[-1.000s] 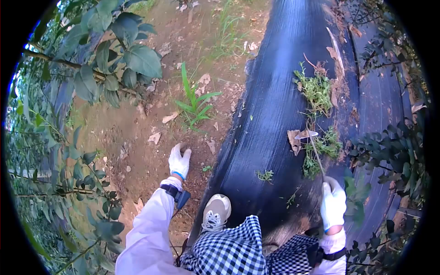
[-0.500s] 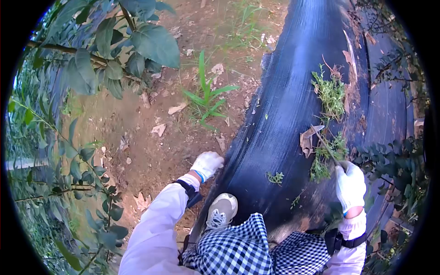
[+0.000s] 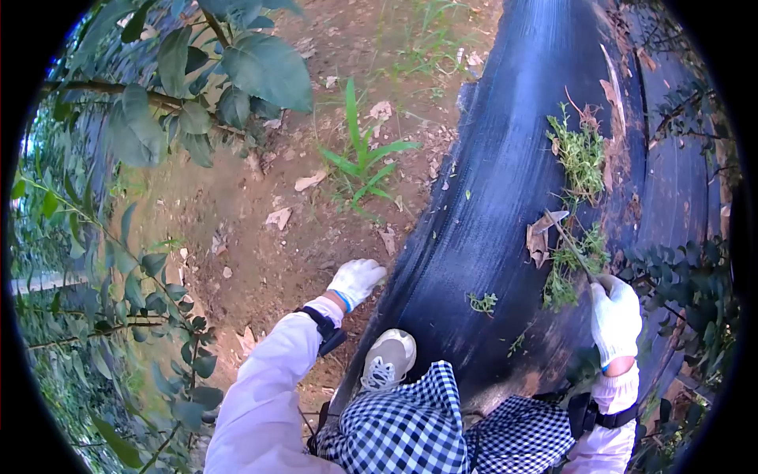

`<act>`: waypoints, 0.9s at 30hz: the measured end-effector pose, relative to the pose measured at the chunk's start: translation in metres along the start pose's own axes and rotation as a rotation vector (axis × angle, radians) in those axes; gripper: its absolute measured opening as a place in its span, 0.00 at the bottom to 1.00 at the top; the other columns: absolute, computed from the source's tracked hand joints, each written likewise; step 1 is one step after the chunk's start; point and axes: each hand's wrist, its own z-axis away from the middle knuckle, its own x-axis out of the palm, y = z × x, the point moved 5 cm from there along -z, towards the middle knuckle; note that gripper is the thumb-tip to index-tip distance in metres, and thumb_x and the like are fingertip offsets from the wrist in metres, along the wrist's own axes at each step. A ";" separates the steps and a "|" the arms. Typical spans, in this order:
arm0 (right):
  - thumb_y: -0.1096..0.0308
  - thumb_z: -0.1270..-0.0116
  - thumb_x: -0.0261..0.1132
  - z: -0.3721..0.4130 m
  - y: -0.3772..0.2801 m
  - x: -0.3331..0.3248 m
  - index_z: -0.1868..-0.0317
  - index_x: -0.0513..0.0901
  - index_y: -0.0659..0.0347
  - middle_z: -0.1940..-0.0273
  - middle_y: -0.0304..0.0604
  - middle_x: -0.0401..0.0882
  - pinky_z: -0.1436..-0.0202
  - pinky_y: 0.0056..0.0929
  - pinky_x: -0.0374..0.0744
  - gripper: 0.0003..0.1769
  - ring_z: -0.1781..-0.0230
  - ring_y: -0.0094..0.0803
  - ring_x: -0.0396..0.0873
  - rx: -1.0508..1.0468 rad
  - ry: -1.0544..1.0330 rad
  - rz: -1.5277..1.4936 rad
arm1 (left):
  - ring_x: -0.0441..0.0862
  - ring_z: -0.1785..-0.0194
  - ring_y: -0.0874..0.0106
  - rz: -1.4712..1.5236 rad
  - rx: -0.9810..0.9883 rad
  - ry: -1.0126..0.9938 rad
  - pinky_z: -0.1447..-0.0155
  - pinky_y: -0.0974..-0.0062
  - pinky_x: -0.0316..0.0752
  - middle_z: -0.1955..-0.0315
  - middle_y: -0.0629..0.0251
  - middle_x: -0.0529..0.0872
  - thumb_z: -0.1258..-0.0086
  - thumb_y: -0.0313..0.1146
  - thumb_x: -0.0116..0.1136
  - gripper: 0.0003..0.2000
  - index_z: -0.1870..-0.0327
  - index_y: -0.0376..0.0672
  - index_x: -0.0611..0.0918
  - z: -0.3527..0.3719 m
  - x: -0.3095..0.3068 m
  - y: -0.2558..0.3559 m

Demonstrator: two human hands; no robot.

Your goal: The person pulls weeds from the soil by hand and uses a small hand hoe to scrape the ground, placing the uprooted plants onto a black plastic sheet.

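My left hand, in a white glove, hovers over the bare soil beside the edge of the black ground sheet. Its fingers are curled together, and what they hold, if anything, is hidden. On the right, my right hand, also gloved in white, is closed on the handle of a small tool. The pointed metal end of the tool lies over a dry brown leaf and beside green weeds on the sheet. More weeds lie farther up the sheet.
A grassy green plant grows from the soil at centre left. Leafy branches hang at the upper left, and darker foliage stands at the right. A shoe rests on the sheet's near edge.
The sheet, weeds and soil plant have shifted slightly right in view. My right hand and the tool have also shifted slightly right; my left hand stays nearly in place.
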 end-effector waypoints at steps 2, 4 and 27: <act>0.62 0.35 0.61 0.002 0.003 0.003 0.55 0.87 0.60 0.60 0.53 0.86 0.52 0.40 0.79 0.14 0.58 0.50 0.84 -0.011 0.028 0.009 | 0.82 0.55 0.55 0.193 -0.107 0.039 0.49 0.60 0.78 0.62 0.58 0.85 0.40 0.35 0.64 0.11 0.58 0.47 0.83 0.001 0.003 -0.012; 0.62 0.35 0.61 0.003 -0.001 0.003 0.55 0.87 0.60 0.61 0.53 0.86 0.53 0.39 0.79 0.14 0.58 0.50 0.84 0.011 0.026 0.004 | 0.84 0.53 0.58 0.312 -0.442 0.191 0.46 0.63 0.78 0.60 0.58 0.87 0.38 0.33 0.63 0.08 0.59 0.45 0.85 0.005 -0.033 -0.020; 0.65 0.35 0.61 0.010 -0.026 -0.001 0.57 0.87 0.63 0.64 0.55 0.86 0.55 0.39 0.80 0.13 0.62 0.50 0.85 -0.016 0.080 0.051 | 0.78 0.42 0.51 0.143 -0.475 0.446 0.39 0.60 0.74 0.46 0.51 0.80 0.49 0.30 0.73 0.28 0.43 0.42 0.79 -0.065 -0.088 -0.142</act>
